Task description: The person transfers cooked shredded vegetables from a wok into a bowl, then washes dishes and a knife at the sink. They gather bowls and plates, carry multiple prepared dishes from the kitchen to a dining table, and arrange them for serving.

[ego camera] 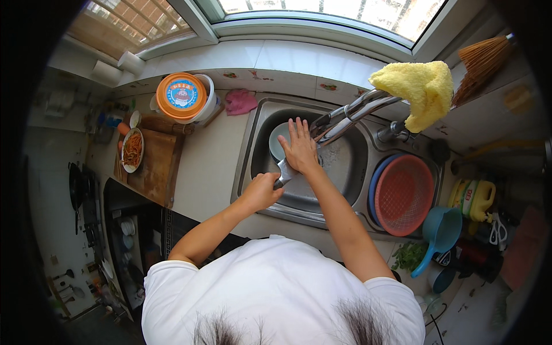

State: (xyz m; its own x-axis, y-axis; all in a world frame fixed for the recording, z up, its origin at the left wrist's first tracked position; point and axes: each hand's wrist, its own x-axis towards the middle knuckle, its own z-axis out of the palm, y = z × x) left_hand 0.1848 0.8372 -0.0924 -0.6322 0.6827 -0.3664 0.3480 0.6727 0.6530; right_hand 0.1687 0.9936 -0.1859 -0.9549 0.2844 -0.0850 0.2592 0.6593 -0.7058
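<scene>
My left hand [262, 191] is closed around the dark handle of a kitchen knife [285, 170], whose metal blade points up and right over the sink. My right hand [300, 150] lies spread, fingers outstretched, over the blade and hides most of it. Beneath the chrome faucet [340, 123], water splashes on the bottom of the stainless steel sink [345, 181]. Left of my right fingers, a pale bowl [278, 140] sits in the basin, partly covered by that hand.
A yellow cloth [414, 88] drapes over the faucet's end. Red [405, 196] and blue plastic baskets lean at the sink's right, near a blue dipper [442, 230]. To the left are a wooden cutting board [153, 172], a plate of shredded carrot [133, 150], an orange-lidded tub [181, 95] and a pink cloth [240, 102].
</scene>
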